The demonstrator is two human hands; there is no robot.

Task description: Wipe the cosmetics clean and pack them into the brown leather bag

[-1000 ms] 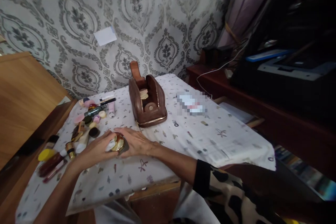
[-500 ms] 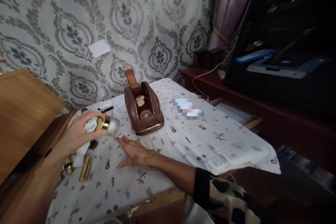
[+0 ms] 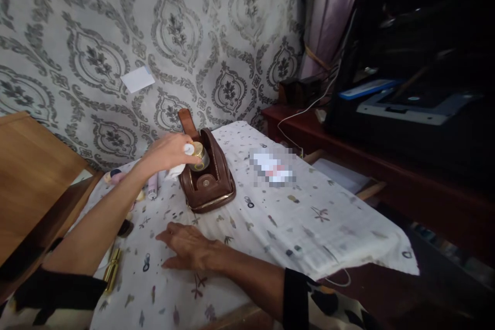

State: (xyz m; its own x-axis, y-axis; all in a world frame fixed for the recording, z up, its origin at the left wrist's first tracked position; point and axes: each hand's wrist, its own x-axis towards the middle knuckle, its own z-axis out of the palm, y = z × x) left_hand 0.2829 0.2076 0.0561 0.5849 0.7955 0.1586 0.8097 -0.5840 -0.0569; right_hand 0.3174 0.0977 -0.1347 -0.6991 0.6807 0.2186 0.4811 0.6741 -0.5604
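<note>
My left hand is closed on a small clear jar with a gold lid, at the mouth of a brown toiletry bag. A bit of white cloth shows under the same hand. The bag stands unzipped, its strap flap raised at the back; my hand and the jar hide much of its inside. Fingers spread, my right hand lies on the patterned tablecloth in front of the bag and holds nothing.
A gold bottle and a dark round item lie at the left, near a lilac tube. A blurred-out item lies right of the bag. Behind is a patterned wall; a wooden panel stands at the left.
My left hand has carried the jar right and away from me, from beside the bag to its opening. My right hand stays spread on the cloth. The view has shifted slightly.
</note>
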